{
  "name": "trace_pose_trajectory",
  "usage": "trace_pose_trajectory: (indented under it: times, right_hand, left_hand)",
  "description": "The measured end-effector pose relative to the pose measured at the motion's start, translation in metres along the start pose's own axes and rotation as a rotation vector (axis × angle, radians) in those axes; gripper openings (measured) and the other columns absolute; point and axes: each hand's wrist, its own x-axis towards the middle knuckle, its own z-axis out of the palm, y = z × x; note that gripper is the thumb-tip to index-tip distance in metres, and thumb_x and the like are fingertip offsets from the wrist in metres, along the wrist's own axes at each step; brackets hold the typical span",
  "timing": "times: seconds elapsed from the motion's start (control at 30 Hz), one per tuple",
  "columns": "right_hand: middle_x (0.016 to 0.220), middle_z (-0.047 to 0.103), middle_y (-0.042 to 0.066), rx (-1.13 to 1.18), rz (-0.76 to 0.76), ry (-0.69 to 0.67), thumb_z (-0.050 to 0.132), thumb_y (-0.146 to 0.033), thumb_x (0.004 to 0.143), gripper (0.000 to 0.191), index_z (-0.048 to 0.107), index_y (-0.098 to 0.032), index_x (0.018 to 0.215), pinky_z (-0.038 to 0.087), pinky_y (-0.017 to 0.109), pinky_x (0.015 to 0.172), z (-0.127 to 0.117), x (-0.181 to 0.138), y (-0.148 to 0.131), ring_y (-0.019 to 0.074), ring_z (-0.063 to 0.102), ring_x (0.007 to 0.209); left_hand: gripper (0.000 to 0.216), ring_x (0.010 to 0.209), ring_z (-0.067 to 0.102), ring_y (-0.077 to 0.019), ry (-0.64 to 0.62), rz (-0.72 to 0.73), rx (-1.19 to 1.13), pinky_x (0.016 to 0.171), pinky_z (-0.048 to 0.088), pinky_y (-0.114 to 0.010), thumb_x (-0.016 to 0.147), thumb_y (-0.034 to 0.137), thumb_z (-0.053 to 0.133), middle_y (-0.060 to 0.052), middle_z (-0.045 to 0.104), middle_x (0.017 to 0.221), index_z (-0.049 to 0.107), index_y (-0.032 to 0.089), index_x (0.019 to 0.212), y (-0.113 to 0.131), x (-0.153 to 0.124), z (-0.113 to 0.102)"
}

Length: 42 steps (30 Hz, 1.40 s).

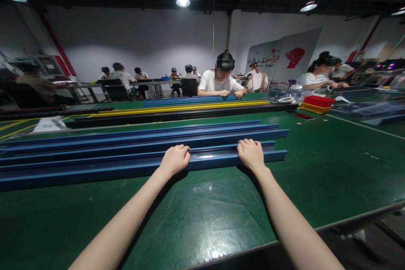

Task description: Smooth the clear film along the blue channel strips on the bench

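Observation:
A long blue channel-shaped rail lies across the green table in front of me, its left part running out of view. My left hand is closed over the rail near the middle of the picture, its fingers curled on the channel's far side. Closer to the rail's right end, my right hand grips it the same way. Both thumbs are mostly hidden. Just behind lies a second blue rail, parallel to the first, with another blue strip beyond it.
Farther back, a yellow strip and a black rail lie across the green table. Red and yellow bins stand at the back right, near a dark flat device. A co-worker sits opposite, hands on a blue rail.

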Motion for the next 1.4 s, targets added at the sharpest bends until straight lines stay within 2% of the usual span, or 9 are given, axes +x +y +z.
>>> trace_pose_trajectory:
  times: [0.23, 0.4, 0.53, 0.67, 0.8, 1.03, 1.2, 1.4]
  right_hand:
    - [0.082, 0.064, 0.008, -0.013, 0.027, 0.0, 0.027, -0.023, 0.087, 0.036, 0.059, -0.016, 0.073, 0.025, 0.033, 0.073, -0.002, 0.0, -0.007, 0.0193, 0.052, 0.08]
    - [0.08, 0.064, 0.009, -0.009, 0.028, 0.015, 0.027, -0.023, 0.087, 0.037, 0.059, -0.016, 0.072, 0.024, 0.034, 0.073, -0.006, -0.002, -0.018, 0.02, 0.052, 0.078]
    - [0.078, 0.064, 0.009, -0.007, 0.009, 0.033, 0.026, -0.023, 0.088, 0.038, 0.06, -0.016, 0.072, 0.024, 0.035, 0.072, -0.009, -0.004, -0.033, 0.0205, 0.052, 0.077]
    - [0.078, 0.064, 0.01, 0.005, 0.006, 0.044, 0.025, -0.024, 0.088, 0.04, 0.061, -0.016, 0.074, 0.024, 0.035, 0.073, -0.01, -0.004, -0.041, 0.0209, 0.053, 0.077]
    - [0.078, 0.064, 0.009, 0.014, 0.007, 0.038, 0.028, -0.024, 0.088, 0.037, 0.061, -0.016, 0.073, 0.023, 0.035, 0.073, -0.009, -0.003, -0.041, 0.0201, 0.053, 0.077]
    - [0.079, 0.065, 0.006, 0.044, -0.059, 0.016, 0.03, -0.03, 0.089, 0.038, 0.061, -0.017, 0.073, 0.022, 0.034, 0.078, -0.011, -0.002, -0.033, 0.018, 0.052, 0.079]
    - [0.082, 0.065, 0.006, 0.077, -0.135, -0.003, 0.028, -0.033, 0.09, 0.038, 0.063, -0.018, 0.083, 0.022, 0.033, 0.081, -0.009, 0.0, -0.028, 0.0169, 0.053, 0.083]
    - [0.093, 0.065, 0.007, 0.1, -0.151, 0.01, 0.029, -0.033, 0.09, 0.036, 0.061, -0.017, 0.094, 0.023, 0.032, 0.084, -0.003, 0.001, -0.022, 0.017, 0.053, 0.089]
  left_hand:
    - [0.032, 0.089, 0.058, -0.02, 0.01, 0.035, 0.017, 0.077, 0.04, -0.031, 0.086, 0.026, 0.032, -0.008, 0.065, 0.092, 0.062, 0.017, 0.093, 0.01, 0.007, -0.003]
    - [0.031, 0.092, 0.057, -0.0192, 0.046, 0.072, -0.035, 0.077, 0.038, -0.03, 0.087, 0.024, 0.032, -0.008, 0.064, 0.098, 0.059, 0.017, 0.1, 0.035, 0.014, -0.003]
    - [0.032, 0.089, 0.057, -0.0212, 0.062, 0.083, -0.04, 0.075, 0.038, -0.033, 0.088, 0.027, 0.03, -0.008, 0.063, 0.096, 0.059, 0.016, 0.097, 0.058, 0.018, 0.001]
    - [0.034, 0.086, 0.058, -0.0236, 0.057, 0.05, -0.033, 0.073, 0.039, -0.035, 0.088, 0.031, 0.03, -0.01, 0.064, 0.092, 0.06, 0.015, 0.092, 0.067, 0.021, 0.004]
    - [0.035, 0.083, 0.06, -0.0229, 0.021, 0.045, -0.03, 0.071, 0.041, -0.034, 0.087, 0.032, 0.03, -0.01, 0.065, 0.088, 0.06, 0.014, 0.086, 0.066, 0.022, 0.003]
    - [0.036, 0.082, 0.06, -0.022, 0.001, 0.075, -0.023, 0.073, 0.042, -0.034, 0.086, 0.029, 0.029, -0.01, 0.065, 0.086, 0.062, 0.014, 0.085, 0.063, 0.022, 0.002]
    - [0.034, 0.079, 0.061, -0.0215, 0.015, 0.072, 0.009, 0.07, 0.043, -0.032, 0.085, 0.028, 0.03, -0.008, 0.065, 0.083, 0.062, 0.015, 0.084, 0.052, 0.024, 0.004]
    - [0.034, 0.078, 0.061, -0.0207, -0.002, 0.063, 0.014, 0.07, 0.043, -0.031, 0.084, 0.027, 0.031, -0.008, 0.065, 0.081, 0.062, 0.016, 0.083, 0.034, 0.024, 0.004]
